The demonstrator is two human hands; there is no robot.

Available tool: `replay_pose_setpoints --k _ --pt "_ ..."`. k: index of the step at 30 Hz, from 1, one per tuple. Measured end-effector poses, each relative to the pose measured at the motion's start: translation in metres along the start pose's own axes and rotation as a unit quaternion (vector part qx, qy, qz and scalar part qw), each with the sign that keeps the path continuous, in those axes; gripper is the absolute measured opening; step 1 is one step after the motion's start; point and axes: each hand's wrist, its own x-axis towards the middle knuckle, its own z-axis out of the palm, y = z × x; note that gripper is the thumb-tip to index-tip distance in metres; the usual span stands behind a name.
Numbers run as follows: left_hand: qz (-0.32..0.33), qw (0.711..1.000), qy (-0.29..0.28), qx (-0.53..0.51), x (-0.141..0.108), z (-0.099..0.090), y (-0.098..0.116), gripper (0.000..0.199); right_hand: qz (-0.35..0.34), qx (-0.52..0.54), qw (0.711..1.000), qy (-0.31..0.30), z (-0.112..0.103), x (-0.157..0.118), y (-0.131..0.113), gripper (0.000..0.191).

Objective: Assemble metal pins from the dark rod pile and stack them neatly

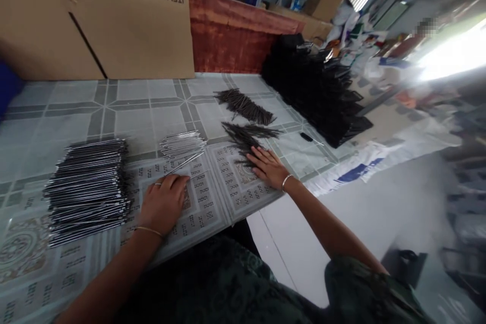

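My left hand (pixel 163 202) rests low over the table's near part, fingers curled together; a thin rod (pixel 184 163) sticks out just beyond its fingertips, and what the fingers grip is hidden. My right hand (pixel 269 166) lies flat with fingers spread, its fingertips touching a loose fan of dark thin strips (pixel 246 136). Beyond that fan is a second bundle of dark strips (pixel 245 105). A small pile of silvery rods (pixel 183 145) lies ahead of my left hand. To its left sits a large stack of shiny dark metal rods (pixel 91 187).
A large cardboard box (pixel 140 30) stands at the table's back left, beside a red panel (pixel 231 30). A heap of black items (pixel 311 86) covers the back right. Near it lies a small black-handled tool (pixel 306 136). The patterned table (pixel 132 91) ends close to my body.
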Motion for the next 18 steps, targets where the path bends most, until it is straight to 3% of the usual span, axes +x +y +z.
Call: replay_pose_setpoints --k 4,8,14,16,18 --pt "0.006 1.0 0.009 0.0 0.0 0.0 -0.001 0.04 -0.022 0.052 0.997 0.045 0.017 0.002 0.013 0.037" --pt "0.013 1.0 0.023 0.001 -0.001 0.003 -0.003 0.038 -0.072 0.077 0.99 0.09 0.014 0.011 0.009 0.023" --pt "0.005 1.0 0.006 -0.019 -0.002 -0.001 -0.001 0.034 -0.035 0.144 0.975 0.164 0.002 0.031 0.013 0.017" --pt "0.0 1.0 -0.011 -0.024 -0.003 -0.006 0.004 0.033 -0.014 0.164 0.964 0.21 -0.004 0.039 0.019 0.025" --pt "-0.006 0.999 -0.035 -0.026 -0.003 -0.008 0.008 0.031 0.05 0.177 0.949 0.255 -0.006 0.049 0.022 0.036"
